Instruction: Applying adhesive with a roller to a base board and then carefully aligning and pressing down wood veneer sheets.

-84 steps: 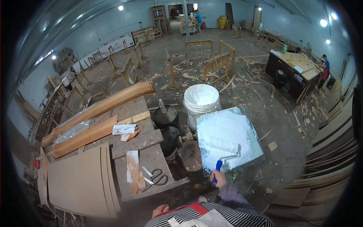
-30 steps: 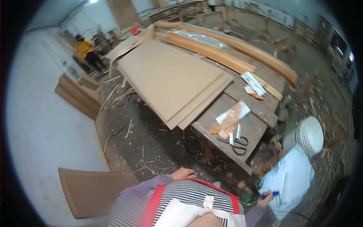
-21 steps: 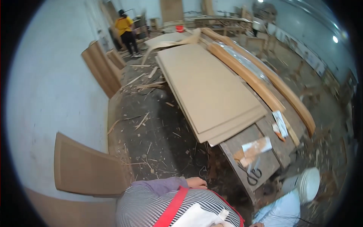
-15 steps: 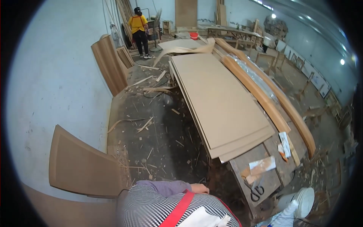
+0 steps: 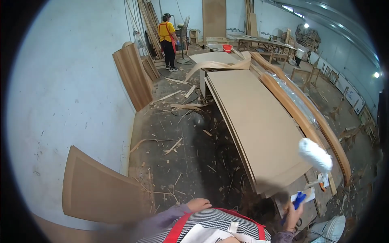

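Note:
My right hand (image 5: 292, 216) is closed round the blue handle of a paint roller (image 5: 316, 156). The roller's white fuzzy sleeve is raised over the near right corner of a stack of flat tan boards (image 5: 255, 125) on a workbench. My left hand (image 5: 198, 204) is low in front of my apron, with its fingers loosely out and nothing seen in it. Below and beside my right hand is a white bucket (image 5: 334, 227). A small white-smeared piece (image 5: 310, 195) lies on the bench end behind the handle.
Long curved wooden pieces (image 5: 322, 125) lie along the bench's right side. Curved panels (image 5: 97, 186) lean on the left wall. Wood scraps and offcuts (image 5: 174, 146) litter the floor. A person in a yellow top (image 5: 167, 34) stands at the far left, near a red bucket (image 5: 227, 48).
The paint roller has risen from beside the bucket to over the boards' near right corner, with my right hand now in view. My left hand has shifted left. The view has shifted too.

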The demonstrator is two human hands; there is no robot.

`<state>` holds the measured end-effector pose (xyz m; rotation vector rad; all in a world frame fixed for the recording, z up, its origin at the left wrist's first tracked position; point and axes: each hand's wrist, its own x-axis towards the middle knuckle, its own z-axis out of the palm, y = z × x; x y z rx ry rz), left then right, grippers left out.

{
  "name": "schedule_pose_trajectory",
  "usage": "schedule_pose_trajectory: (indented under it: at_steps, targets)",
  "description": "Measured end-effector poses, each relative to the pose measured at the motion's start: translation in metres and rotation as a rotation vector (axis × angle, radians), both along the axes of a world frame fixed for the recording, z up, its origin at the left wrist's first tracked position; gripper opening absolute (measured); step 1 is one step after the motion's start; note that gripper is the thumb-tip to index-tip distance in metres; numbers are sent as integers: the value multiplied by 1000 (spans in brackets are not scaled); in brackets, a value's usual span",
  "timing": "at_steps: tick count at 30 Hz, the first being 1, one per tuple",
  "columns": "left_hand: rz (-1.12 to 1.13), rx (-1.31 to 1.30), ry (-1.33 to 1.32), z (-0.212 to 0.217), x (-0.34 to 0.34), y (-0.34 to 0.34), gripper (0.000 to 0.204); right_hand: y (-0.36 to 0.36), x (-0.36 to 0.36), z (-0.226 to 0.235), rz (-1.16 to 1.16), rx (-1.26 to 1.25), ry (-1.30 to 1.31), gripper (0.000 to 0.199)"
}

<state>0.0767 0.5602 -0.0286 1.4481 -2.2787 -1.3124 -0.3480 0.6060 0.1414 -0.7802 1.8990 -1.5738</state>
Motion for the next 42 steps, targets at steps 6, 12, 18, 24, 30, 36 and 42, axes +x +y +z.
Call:
schedule_pose_trajectory:
  at_steps: [6,12,18,24,30,36,42]
  targets:
    - [38,13,-25,2,51,-60,42,-119,-6,-87,405,367,-20,13]
    - [70,-55,-110,21,83,-200,43,-226,-17,-127,542,378,145,7]
    - [-34,-35,-156,52,61,-345,42,-436,21,-134,481,391,548,25]
    - [28,-45,-86,26,103,-452,41,-622,78,-98,707,391,260,20]
    - [158,2,119,1,171,-561,34,-771,125,-132,658,283,583,24]
    - [315,-28,105,-29,215,-714,31,-967,233,-137,556,449,166,21]
    - [236,11,71,-7,235,-856,30,-1175,202,-151,425,432,284,20]
